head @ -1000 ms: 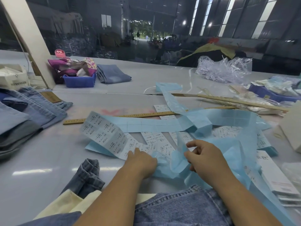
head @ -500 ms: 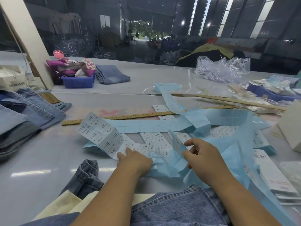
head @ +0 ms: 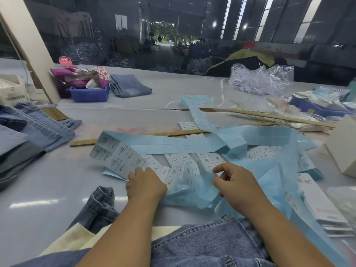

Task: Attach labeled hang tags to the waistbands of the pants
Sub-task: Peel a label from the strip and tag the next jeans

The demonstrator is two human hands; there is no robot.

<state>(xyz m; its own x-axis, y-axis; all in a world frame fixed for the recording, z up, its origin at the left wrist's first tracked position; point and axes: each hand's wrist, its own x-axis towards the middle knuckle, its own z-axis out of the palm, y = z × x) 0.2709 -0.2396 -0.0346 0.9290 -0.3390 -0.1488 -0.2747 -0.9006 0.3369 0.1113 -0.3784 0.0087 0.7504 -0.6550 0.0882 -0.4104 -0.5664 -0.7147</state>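
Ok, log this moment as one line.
stage: peeling label | left hand: holds label strip | right hand: pinches blue backing | jeans: untagged

We are in a garment factory's finishing hall. Folded jeans pile up at the left of a long grey worktable, wooden rulers and strips of printed size labels lie across it, and far behind opens a dim, tall-windowed warehouse floor heaped with goods.
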